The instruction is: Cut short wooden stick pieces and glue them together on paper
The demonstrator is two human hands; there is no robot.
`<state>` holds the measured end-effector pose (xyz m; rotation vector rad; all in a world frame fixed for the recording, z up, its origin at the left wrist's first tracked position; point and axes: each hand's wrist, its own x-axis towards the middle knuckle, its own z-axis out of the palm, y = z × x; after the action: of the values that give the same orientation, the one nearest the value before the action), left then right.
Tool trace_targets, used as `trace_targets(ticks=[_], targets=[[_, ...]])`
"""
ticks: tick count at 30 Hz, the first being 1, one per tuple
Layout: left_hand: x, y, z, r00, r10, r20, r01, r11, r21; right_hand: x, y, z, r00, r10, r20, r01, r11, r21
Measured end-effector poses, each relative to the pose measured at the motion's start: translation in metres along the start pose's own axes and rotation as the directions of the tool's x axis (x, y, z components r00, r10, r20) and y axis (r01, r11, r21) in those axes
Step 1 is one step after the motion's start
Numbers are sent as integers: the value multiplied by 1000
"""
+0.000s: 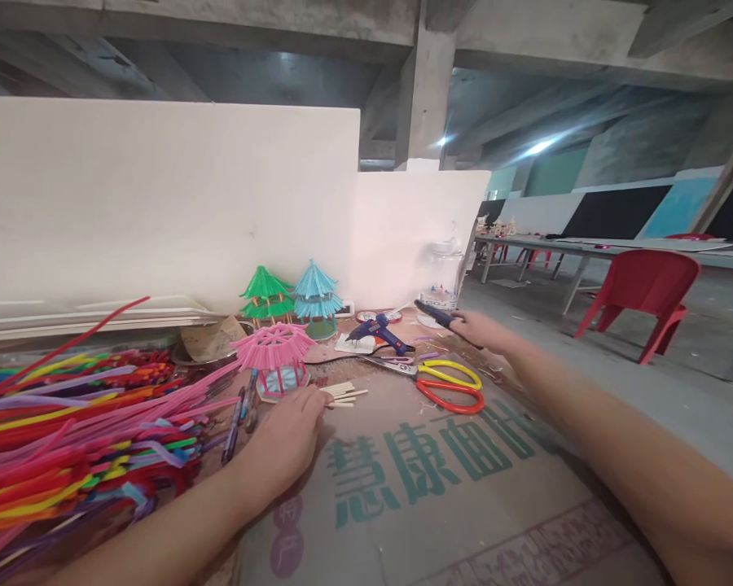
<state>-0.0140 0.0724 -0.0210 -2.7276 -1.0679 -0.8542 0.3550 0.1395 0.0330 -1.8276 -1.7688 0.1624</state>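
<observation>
The right hand (480, 330) closes its grip on a dark glue gun (435, 313) at the far right, light and rigid, best held by its handle, while the left hand (287, 435) rests flat and empty beside the fragile pink pagoda (273, 358).

Green characters "慧康" on the cardboard sheet (440, 521), remainder unclear

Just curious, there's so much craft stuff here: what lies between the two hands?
In the head view, between the left hand and right hand: pale wooden sticks, yellow-and-red-handled scissors and a blue glue gun.
</observation>
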Motion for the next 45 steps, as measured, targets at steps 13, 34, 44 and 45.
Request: trace_targets(ticks=[13, 34, 44, 45], targets=[[7, 51, -46, 975, -220, -9, 204, 916, -346, -102, -153, 0, 987, -148, 65, -59, 45, 997], [0, 58, -42, 945, 322, -63, -308, 936, 171, -124, -161, 38, 941, -316, 121, -133, -17, 991], [19, 46, -86, 933, -339, -121, 256, 863, -436, -122, -148, 42, 877, -470, -99, 381, 556, 739], [20, 45, -86, 933, -344, -111, 248, 833, -495, -125, -148, 42, 853, -508, -116, 443, 588, 677]])
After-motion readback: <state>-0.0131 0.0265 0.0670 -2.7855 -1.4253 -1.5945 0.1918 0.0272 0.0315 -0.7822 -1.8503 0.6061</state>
